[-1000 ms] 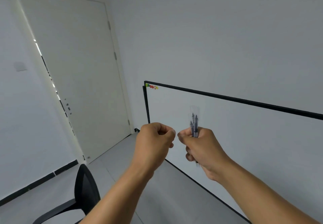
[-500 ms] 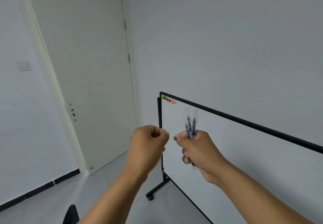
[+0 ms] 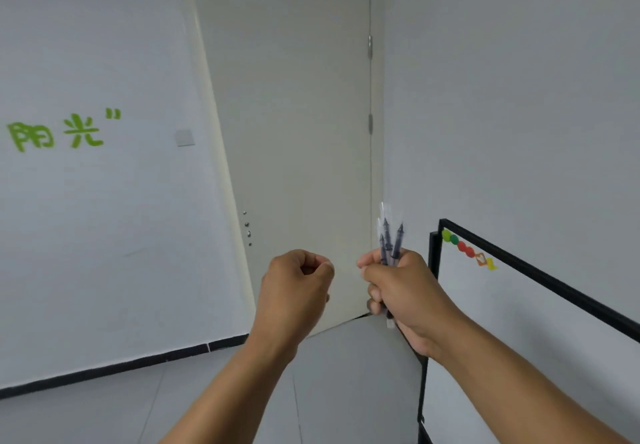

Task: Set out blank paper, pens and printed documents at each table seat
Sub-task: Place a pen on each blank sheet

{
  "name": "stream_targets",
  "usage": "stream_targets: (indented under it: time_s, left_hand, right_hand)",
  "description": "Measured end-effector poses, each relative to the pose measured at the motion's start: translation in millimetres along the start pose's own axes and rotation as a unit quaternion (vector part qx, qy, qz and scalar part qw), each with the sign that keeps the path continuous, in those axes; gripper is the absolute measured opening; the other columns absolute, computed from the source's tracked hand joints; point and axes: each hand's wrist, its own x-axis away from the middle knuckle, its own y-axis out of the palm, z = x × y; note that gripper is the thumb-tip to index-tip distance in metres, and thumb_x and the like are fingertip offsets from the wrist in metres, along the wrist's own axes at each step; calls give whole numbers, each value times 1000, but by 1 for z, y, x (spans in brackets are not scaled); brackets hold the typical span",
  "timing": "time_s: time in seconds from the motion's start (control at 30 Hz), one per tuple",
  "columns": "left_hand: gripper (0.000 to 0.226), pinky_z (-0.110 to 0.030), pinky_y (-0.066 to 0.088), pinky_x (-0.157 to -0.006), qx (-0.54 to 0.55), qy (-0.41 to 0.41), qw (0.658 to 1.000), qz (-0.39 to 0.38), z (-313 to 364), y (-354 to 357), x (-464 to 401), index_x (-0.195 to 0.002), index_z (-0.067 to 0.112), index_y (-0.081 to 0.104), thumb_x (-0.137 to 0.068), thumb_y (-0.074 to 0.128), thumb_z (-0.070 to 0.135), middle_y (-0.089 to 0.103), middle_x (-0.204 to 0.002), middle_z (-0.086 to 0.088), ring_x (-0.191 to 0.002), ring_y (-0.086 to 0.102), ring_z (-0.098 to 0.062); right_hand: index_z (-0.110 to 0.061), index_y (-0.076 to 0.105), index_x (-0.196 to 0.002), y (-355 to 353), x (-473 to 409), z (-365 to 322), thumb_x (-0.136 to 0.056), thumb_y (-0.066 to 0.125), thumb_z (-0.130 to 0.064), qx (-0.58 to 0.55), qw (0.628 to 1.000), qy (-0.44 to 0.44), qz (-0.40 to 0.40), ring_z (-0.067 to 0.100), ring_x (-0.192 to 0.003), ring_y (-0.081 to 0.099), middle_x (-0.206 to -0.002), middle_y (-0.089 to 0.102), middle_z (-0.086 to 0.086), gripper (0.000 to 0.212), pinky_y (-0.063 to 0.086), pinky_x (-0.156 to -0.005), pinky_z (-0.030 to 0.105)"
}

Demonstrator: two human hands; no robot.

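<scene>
We carry three clear-capped pens bunched upright in our right hand, fingers wrapped tight; our left hand is fisted, empty. No table shows; while walking, a loose pen could slip out.

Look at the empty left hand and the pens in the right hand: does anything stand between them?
Nothing visible does. The left hand, curled and holding nothing, is beside the right hand, whose grip is on the pens; only open air separates them. The whiteboard lies off to the right.
</scene>
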Motion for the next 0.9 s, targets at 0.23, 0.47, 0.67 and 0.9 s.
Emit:
stream_targets:
  time_s: [0.23,0.47,0.67,0.9]
  left_hand:
    - [15,-11,42,-45,-18,-23,994,107,-15,-19,-112,-87,24,76,-99,66,22,77,-81,20,-66,75,-6]
    - [16,-17,51,-53,-26,-22,986,162,-54,-52,-225,-88,25,77,-99,65,22,76,-86,27,-69,76,-6]
    - [16,-26,55,-58,-9,-26,977,211,-86,-106,-337,-86,22,77,-97,66,21,77,-85,22,-69,77,-7]
    - [17,-29,56,-60,-40,-36,962,268,-117,-175,-446,-85,22,77,-99,66,21,76,-82,21,-68,77,-6]
  right_hand:
    - [-12,71,-102,62,-137,-21,-98,57,-5,-9,993,-2,-116,19,-61,48,-68,50,4,17,48,-52,26]
    - [-9,71,-103,140,-249,-20,-101,57,-5,0,984,-10,-181,18,-63,46,-70,49,6,15,48,-53,27]
    - [-5,70,-100,232,-354,-31,-99,57,-4,4,977,-31,-211,21,-66,43,-73,46,7,13,47,-52,27]
    - [-11,73,-97,347,-454,-36,-99,60,-4,-34,962,-34,-268,14,-57,49,-63,53,-2,15,49,-53,28]
